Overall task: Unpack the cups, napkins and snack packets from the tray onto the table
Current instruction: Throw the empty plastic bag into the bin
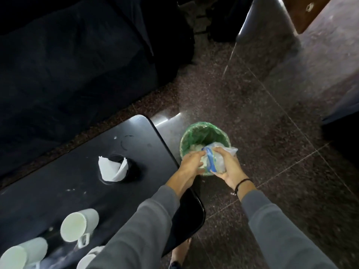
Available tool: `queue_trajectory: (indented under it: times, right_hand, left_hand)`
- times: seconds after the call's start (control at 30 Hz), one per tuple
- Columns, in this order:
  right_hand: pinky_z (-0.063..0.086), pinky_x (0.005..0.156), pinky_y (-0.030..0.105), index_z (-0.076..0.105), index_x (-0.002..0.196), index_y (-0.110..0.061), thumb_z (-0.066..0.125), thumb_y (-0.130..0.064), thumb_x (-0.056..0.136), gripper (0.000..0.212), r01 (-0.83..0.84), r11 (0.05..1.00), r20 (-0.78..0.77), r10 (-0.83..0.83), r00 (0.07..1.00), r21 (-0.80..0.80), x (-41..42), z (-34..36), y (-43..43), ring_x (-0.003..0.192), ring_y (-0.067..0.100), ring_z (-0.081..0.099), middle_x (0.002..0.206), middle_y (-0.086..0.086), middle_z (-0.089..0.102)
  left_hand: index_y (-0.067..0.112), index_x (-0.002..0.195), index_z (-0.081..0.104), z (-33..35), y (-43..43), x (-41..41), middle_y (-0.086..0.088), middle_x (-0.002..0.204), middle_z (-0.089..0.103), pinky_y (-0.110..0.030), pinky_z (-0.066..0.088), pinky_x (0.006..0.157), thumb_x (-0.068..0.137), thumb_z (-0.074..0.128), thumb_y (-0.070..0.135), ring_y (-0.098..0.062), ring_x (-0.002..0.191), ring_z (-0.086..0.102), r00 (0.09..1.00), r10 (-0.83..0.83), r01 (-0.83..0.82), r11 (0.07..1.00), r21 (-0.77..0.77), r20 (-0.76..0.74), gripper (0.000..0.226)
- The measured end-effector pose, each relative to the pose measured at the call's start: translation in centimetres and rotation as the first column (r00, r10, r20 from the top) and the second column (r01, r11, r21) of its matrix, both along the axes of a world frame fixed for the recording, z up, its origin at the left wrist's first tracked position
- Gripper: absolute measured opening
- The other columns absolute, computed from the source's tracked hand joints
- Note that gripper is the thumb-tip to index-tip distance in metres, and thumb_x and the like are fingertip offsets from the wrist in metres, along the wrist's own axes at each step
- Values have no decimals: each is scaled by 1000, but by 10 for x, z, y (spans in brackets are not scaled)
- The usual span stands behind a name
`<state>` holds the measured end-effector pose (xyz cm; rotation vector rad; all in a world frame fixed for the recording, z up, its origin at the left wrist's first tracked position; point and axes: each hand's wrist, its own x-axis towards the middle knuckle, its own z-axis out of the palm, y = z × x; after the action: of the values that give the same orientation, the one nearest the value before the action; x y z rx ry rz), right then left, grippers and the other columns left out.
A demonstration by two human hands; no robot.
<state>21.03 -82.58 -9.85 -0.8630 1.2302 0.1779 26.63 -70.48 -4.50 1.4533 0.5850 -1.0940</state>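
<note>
A clear plastic bag with a blue zip strip (218, 158) is held over a small bin lined with a green bag (196, 133) on the floor. My right hand (227, 164) grips the bag from the right side. My left hand (191, 162) holds the bag's open mouth from the left. On the black table (58, 195), white napkins (112, 169) stand in a round black holder. Three white mugs lie upside down near the front left: one (77, 224) in the middle, one (21, 253) at the corner, one (87, 259) partly hidden by my left sleeve.
A dark sofa (68, 65) runs along the far side of the table. The floor (272, 133) is dark speckled stone. A shiny column base (262, 35) stands at the upper right. My foot (178, 255) shows below the table edge.
</note>
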Motion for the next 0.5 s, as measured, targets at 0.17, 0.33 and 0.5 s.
queue_trajectory:
  times: [0.17,0.33,0.5]
  right_hand:
    - [55,96,55,52,139,-28,78,-45,84,63,44,995,-1,-44,999,89,12,-26,-8,130,37,49,140,0,42]
    - [57,86,48,61,97,-19,75,-26,91,16,95,994,-84,-91,992,48,4,-36,-3,107,32,54,111,7,54]
    - [56,65,32,64,107,-2,69,-22,96,23,31,999,-93,-33,995,-26,-10,-30,11,85,23,68,101,11,65]
  left_hand:
    - [7,132,59,-22,-2,17,-7,134,59,-40,51,104,101,59,27,-21,124,57,1000,-10,10,1000,30,9,37]
    - [6,134,59,-33,11,11,-6,133,60,-41,50,102,102,57,24,-19,124,56,999,-41,40,998,57,18,37]
    - [7,134,61,-27,21,0,-10,133,65,-41,55,98,102,54,26,-21,126,58,996,-82,79,993,85,36,37]
